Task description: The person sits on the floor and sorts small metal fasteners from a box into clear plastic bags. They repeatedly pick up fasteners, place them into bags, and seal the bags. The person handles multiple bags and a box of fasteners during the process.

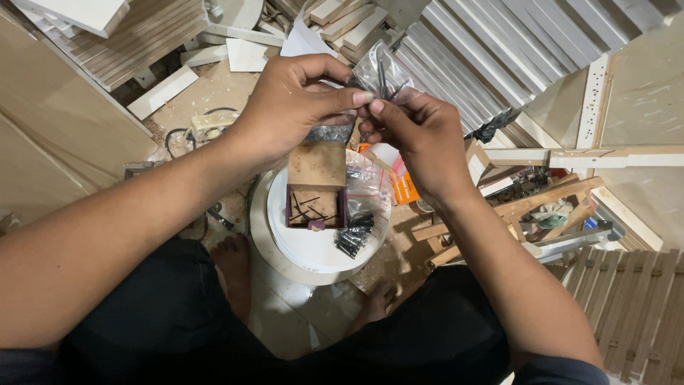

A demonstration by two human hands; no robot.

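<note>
- Pinching a small clear plastic bag (380,71) between them, the left hand (292,107) and the right hand (420,139) meet at the middle of the view, raised above the work below
- Left hand's thumb and forefinger are pressed together on the bag's lower edge; the right hand's fingertips (375,108) close on the same spot, so both hands are shut on the bag
- Dark thin screws or nails show through the bag's film; how many I cannot tell
- By my reading, the step in hand is getting a fastener out of the bag, or working its mouth open; a next move would call for a fine fingertip grip on one thin piece while the other hand keeps the bag steady
- Straight below the hands sits a small open wooden box (315,196) with a few dark nails lying loose in it
- Just beside the box, on its right, lie more clear bags of dark screws (356,235), and an orange packet (406,187) near them
- Box and bags rest on a round white board (313,253), which serves as the tabletop here, low between the person's knees
- Farther out, the floor holds stacked white slats (491,50), offcuts of board, a wooden frame (527,207) to the right and sawdust all about
</note>
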